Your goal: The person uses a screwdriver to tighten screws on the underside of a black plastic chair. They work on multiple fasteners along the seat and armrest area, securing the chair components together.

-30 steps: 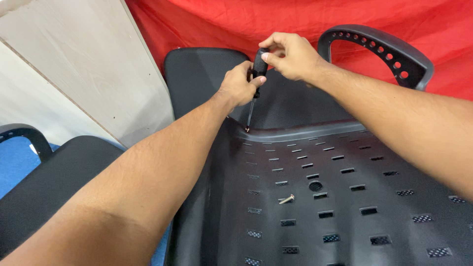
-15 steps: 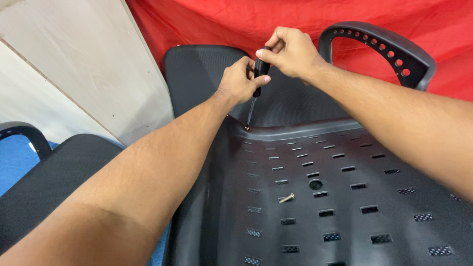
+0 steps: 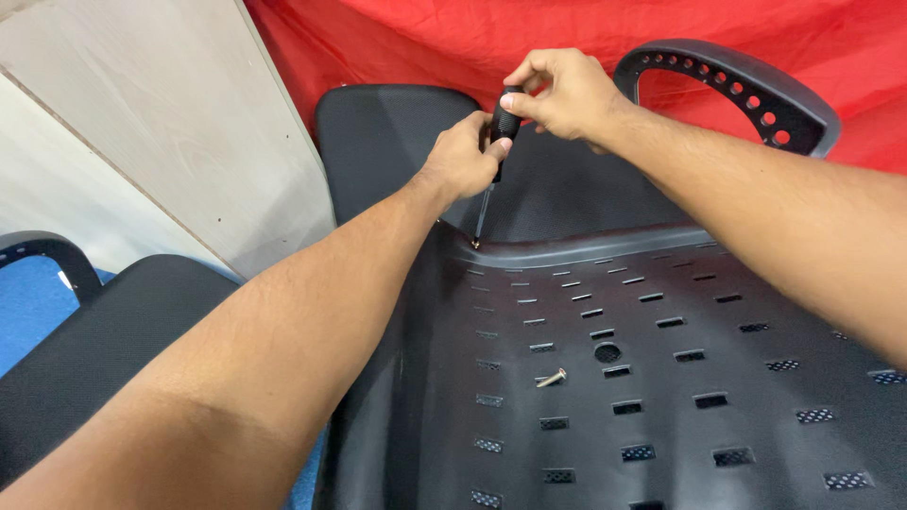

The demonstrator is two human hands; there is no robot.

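Both hands hold a black-handled screwdriver (image 3: 498, 142) that stands nearly upright. My left hand (image 3: 463, 159) grips the lower handle, my right hand (image 3: 559, 93) pinches its top. The metal shaft runs down to a screw (image 3: 475, 245) at the upper left corner of a black slotted plastic chair panel (image 3: 661, 378). A loose screw (image 3: 552, 378) lies on the panel near a round hole (image 3: 607, 352). The panel lies over a black fabric chair seat (image 3: 387, 142).
A black perforated armrest (image 3: 746, 90) curves at the upper right against a red cloth (image 3: 397, 42). A pale wooden board (image 3: 142, 123) leans at the left. Another black chair (image 3: 94, 340) and a blue floor (image 3: 28, 302) are at the lower left.
The hands have turned slightly on the screwdriver handle, with my right fingers shifting at its top. The tip stays on the same screw.
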